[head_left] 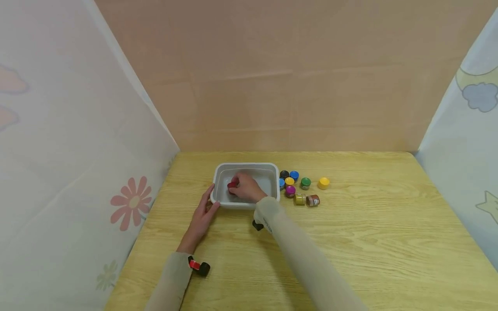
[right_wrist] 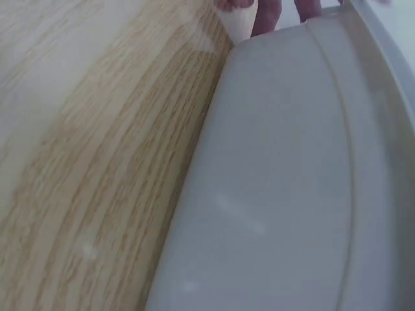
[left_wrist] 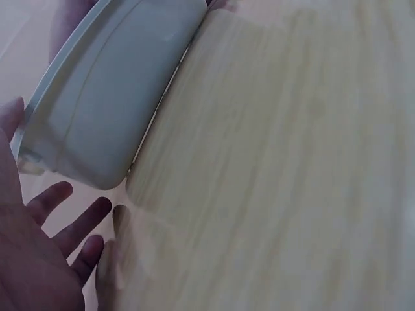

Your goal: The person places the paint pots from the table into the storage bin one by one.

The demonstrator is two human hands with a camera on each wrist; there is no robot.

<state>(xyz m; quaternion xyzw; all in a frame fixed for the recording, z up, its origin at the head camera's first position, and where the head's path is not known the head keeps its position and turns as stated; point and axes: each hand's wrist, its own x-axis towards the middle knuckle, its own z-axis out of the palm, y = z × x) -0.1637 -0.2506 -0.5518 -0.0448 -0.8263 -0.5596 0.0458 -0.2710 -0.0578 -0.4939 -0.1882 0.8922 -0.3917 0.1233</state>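
Observation:
A light grey plastic basin (head_left: 246, 206) stands on the wooden table. My right hand (head_left: 247, 188) reaches down inside it and pinches a small red-lidded jar (head_left: 231, 185) in the basin's left half. The lower part of that jar is hidden. At the basin's front left corner is my left hand (head_left: 201, 217), fingers straight along the side and thumb at the front rim. In the left wrist view, the left hand's spread fingers (left_wrist: 81, 227) show beside the basin wall (left_wrist: 123, 84). The right wrist view shows mostly the basin's outer wall (right_wrist: 272, 162).
Just right of the basin, small jars with coloured lids cluster, among them a black (head_left: 284, 174), a purple (head_left: 290, 191) and a green one (head_left: 305, 182). A yellow-lidded jar (head_left: 324, 182) stands farther right. A yellow jar (head_left: 299, 199) and a brown jar (head_left: 313, 200) lie tipped in front.

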